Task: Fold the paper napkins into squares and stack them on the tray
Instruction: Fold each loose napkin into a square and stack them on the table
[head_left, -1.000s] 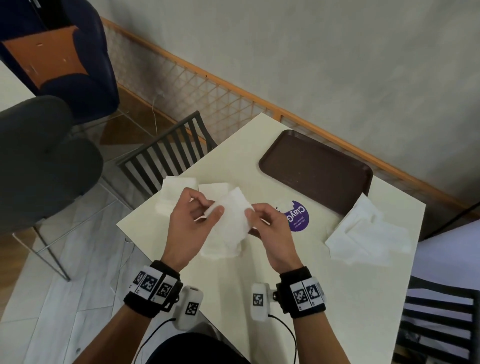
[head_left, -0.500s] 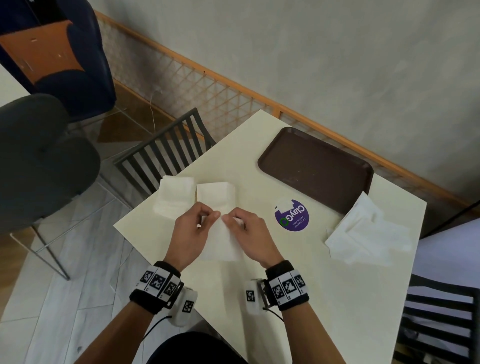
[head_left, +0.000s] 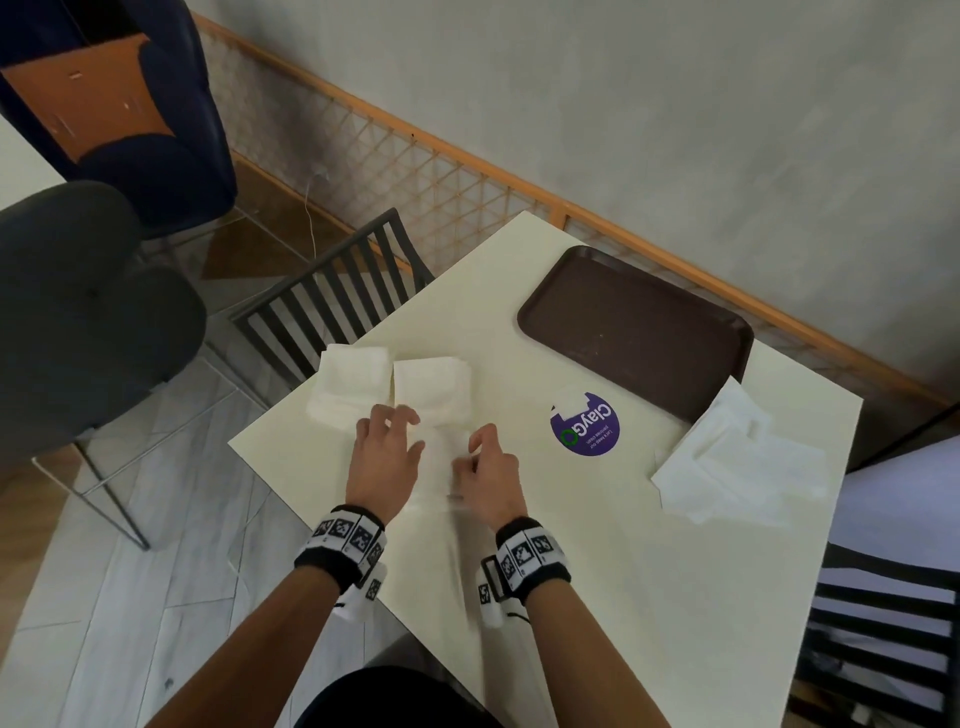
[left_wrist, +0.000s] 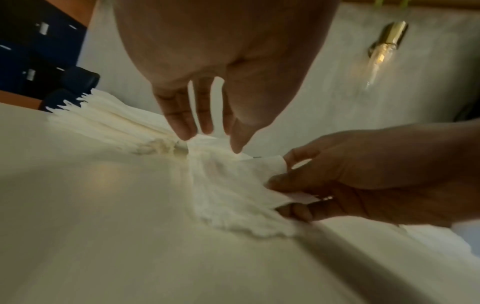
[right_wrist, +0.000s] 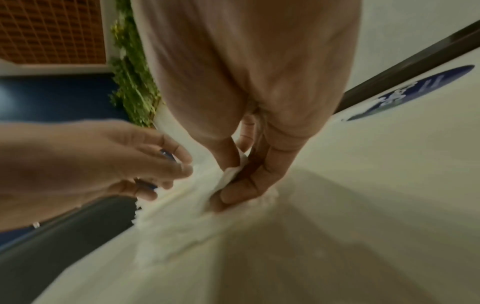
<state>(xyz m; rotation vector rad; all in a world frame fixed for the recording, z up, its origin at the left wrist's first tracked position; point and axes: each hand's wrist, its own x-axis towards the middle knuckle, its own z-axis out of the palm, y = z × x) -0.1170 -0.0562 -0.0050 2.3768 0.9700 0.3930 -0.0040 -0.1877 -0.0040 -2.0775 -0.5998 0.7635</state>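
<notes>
White paper napkin (head_left: 441, 457) flattened on cream desk (head_left: 649, 571), centre frame.
One edge is pinched by right hand (head_left: 491, 480); left hand (head_left: 387, 457) is pressed on it, fingers straight.

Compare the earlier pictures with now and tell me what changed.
The napkin, held up between both hands a second ago, now lies on the table. The right hand keeps its grip on one edge; the left hand has let go, fingers straight on the paper. The tray, folded stacks and loose napkins are unmoved.
</notes>
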